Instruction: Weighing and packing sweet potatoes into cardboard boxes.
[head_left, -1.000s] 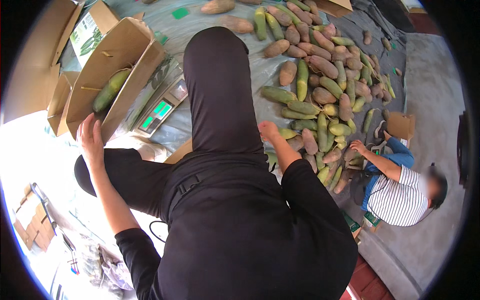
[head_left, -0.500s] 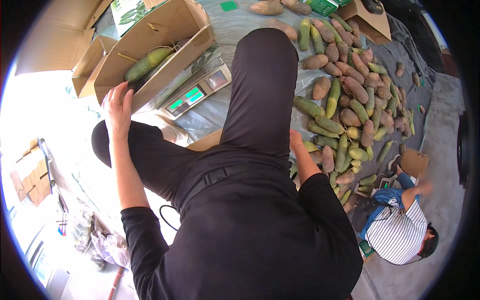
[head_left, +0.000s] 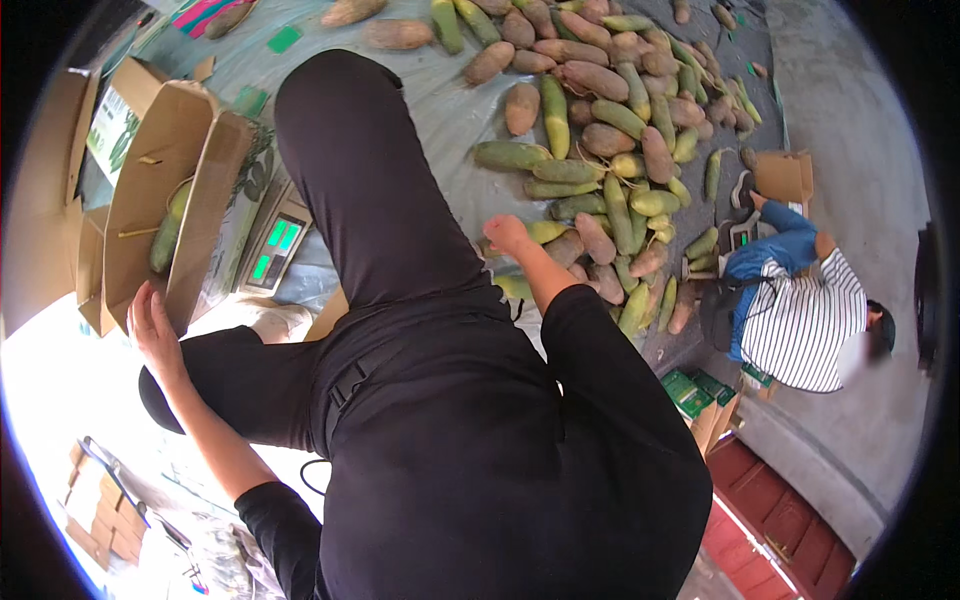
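Observation:
My left hand (head_left: 155,335) rests at the near end of an open cardboard box (head_left: 190,240), fingers stretched out against its edge. Inside the box lies a green radish (head_left: 170,235); the rest of the contents is hidden by the wall. Beneath the box a scale (head_left: 272,245) shows green lit displays. Beside my raised knee, my right hand (head_left: 507,233) is held with its fingers curled, and no object shows in it. It is at the near left edge of a spread of green radishes (head_left: 555,115) and brownish-pink root vegetables (head_left: 598,80).
A person in a striped top (head_left: 800,320) crouches at the right near another cardboard box (head_left: 783,178). Green-topped cartons (head_left: 690,392) stand close behind that person. Plastic sheeting (head_left: 440,140) covers the ground under the vegetables. Stacked cardboard (head_left: 105,505) is at the lower left.
My view has swung to the right. My right hand has come out from beside my leg and up to the vegetables. My left hand stays at the box.

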